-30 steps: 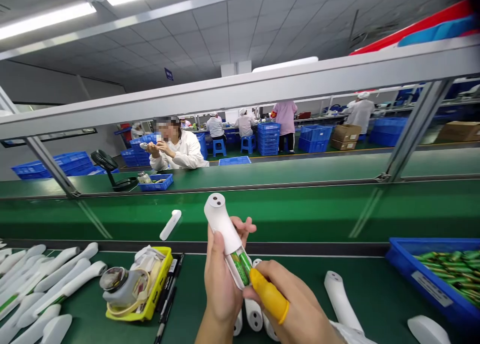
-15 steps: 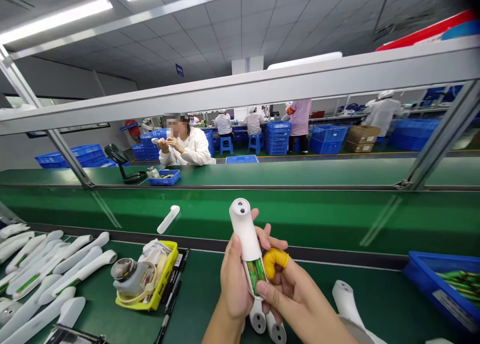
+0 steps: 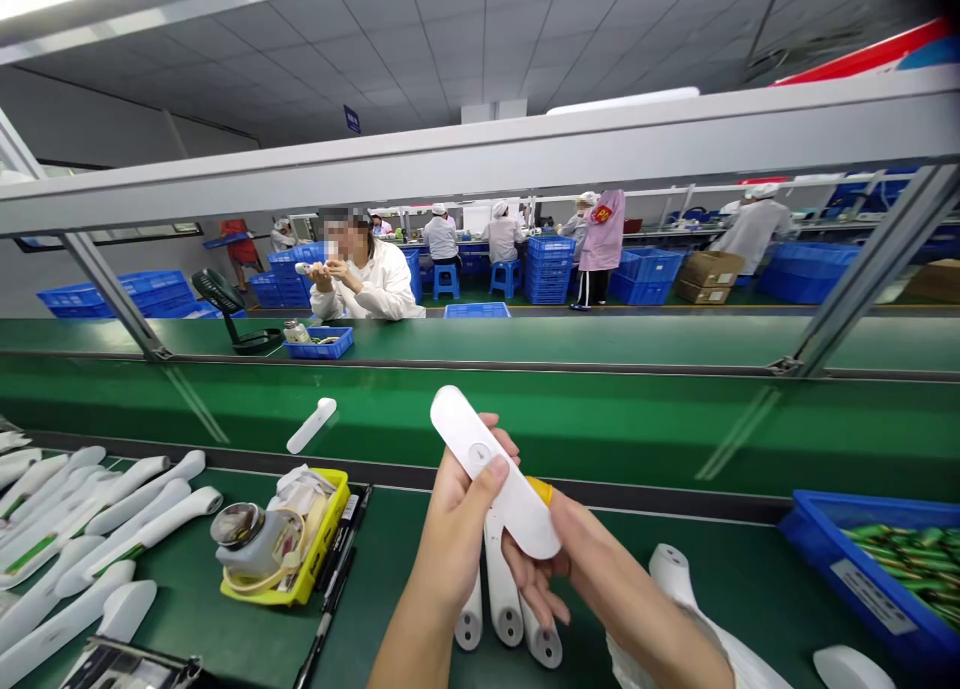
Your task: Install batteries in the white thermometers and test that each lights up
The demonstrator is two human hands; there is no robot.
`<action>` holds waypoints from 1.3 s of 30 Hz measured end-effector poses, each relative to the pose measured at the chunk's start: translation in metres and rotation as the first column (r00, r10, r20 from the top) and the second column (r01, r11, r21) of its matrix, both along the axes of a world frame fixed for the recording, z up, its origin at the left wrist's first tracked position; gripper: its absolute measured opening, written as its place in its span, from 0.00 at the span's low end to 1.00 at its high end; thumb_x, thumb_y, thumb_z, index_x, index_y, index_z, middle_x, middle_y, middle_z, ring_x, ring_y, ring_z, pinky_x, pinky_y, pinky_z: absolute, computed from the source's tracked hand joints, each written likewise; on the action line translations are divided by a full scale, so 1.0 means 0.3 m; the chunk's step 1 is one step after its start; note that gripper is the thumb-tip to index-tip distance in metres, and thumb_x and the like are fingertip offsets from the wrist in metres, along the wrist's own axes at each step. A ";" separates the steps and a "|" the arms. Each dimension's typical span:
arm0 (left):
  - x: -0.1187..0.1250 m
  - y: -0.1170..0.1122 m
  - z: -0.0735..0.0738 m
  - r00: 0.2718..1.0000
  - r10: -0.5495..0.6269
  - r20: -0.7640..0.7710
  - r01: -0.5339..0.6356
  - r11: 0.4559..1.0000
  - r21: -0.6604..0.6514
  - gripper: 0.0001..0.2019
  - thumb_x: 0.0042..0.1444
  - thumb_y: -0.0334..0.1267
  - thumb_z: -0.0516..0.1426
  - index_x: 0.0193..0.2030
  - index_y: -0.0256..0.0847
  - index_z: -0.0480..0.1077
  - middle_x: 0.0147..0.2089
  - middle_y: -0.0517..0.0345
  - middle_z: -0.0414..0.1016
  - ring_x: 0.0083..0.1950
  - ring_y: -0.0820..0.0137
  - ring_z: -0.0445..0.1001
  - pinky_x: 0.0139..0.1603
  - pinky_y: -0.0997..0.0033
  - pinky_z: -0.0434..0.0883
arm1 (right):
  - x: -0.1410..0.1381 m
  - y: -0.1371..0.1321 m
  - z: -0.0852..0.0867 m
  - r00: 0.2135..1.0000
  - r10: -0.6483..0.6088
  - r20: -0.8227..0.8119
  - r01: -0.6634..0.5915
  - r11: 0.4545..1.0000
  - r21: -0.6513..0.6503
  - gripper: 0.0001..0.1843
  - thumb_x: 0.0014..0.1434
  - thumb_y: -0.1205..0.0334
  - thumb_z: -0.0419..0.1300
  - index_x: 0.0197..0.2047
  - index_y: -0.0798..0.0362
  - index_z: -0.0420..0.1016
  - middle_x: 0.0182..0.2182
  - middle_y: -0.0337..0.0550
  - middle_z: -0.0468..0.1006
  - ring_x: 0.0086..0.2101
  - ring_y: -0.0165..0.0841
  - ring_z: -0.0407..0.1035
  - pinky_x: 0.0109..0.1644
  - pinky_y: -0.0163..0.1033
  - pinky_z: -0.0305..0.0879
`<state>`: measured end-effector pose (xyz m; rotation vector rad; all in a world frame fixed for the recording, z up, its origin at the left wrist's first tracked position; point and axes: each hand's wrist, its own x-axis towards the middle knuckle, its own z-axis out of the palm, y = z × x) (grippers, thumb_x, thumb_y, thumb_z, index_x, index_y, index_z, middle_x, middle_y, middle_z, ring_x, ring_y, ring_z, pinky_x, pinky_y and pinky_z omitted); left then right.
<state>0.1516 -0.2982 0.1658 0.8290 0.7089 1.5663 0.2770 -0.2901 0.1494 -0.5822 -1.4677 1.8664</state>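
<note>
My left hand (image 3: pixel 457 509) is closed on a long white plastic device housing (image 3: pixel 491 469), its thumb lying on the face beside a small round button. The housing tilts down to the right, smooth side toward me. At its lower end is my right hand (image 3: pixel 544 559), partly behind the housing. A yellow finger cot (image 3: pixel 538 489) on one finger shows at the edge; the other fingers hang loosely below, and the thumb is hidden. Under my hands, several similar white housings (image 3: pixel 504 589) lie on the green table, their ends with two small holes facing me.
Many white housings (image 3: pixel 150 534) lie at the left, beside a yellow tray (image 3: pixel 330 534) with a jar (image 3: pixel 251 539), and black pens (image 3: pixel 330 589). At right stands a blue bin (image 3: pixel 832 559) of green cylindrical parts. One housing (image 3: pixel 311 426) rests on the green belt. A co-worker (image 3: pixel 379 279) sits opposite.
The housing has been turned over: its open side with green parts faced me before, its smooth buttoned face does now. My right hand has shifted behind its lower end. The view has shifted slightly.
</note>
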 end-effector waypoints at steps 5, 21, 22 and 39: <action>0.007 -0.009 0.001 1.000 -0.001 -0.006 0.002 0.999 0.053 0.14 0.59 0.43 0.54 0.50 0.41 0.65 0.37 0.55 0.71 0.39 0.67 0.72 0.39 0.70 0.70 | -0.009 -0.011 -0.014 0.958 -0.171 0.230 0.141 0.980 0.141 0.26 0.60 0.37 0.49 0.33 0.55 0.61 0.20 0.33 0.62 0.18 0.22 0.56 0.21 0.29 0.52; -0.018 0.010 -0.021 0.944 -0.252 0.214 0.196 0.948 0.252 0.19 0.54 0.50 0.58 0.46 0.39 0.71 0.41 0.54 0.67 0.44 0.68 0.69 0.54 0.65 0.66 | 0.017 -0.032 -0.006 0.945 -0.202 0.259 0.153 0.968 0.198 0.25 0.63 0.39 0.47 0.31 0.54 0.61 0.21 0.36 0.63 0.21 0.26 0.58 0.27 0.35 0.59; -0.014 0.011 -0.020 0.941 -0.253 0.225 0.193 0.947 0.257 0.19 0.54 0.50 0.58 0.46 0.39 0.71 0.41 0.55 0.66 0.44 0.69 0.68 0.55 0.65 0.66 | 0.021 -0.036 -0.010 0.938 -0.209 0.276 0.159 0.968 0.195 0.25 0.62 0.39 0.47 0.31 0.54 0.62 0.22 0.36 0.63 0.22 0.27 0.59 0.28 0.36 0.60; -0.010 0.002 -0.011 0.953 -0.194 0.234 0.141 0.964 0.227 0.26 0.53 0.48 0.60 0.58 0.45 0.67 0.45 0.56 0.66 0.45 0.68 0.71 0.61 0.59 0.64 | 0.029 -0.048 -0.004 0.896 -0.256 0.363 0.206 0.963 0.173 0.25 0.63 0.40 0.46 0.43 0.54 0.68 0.25 0.37 0.65 0.22 0.28 0.62 0.26 0.35 0.62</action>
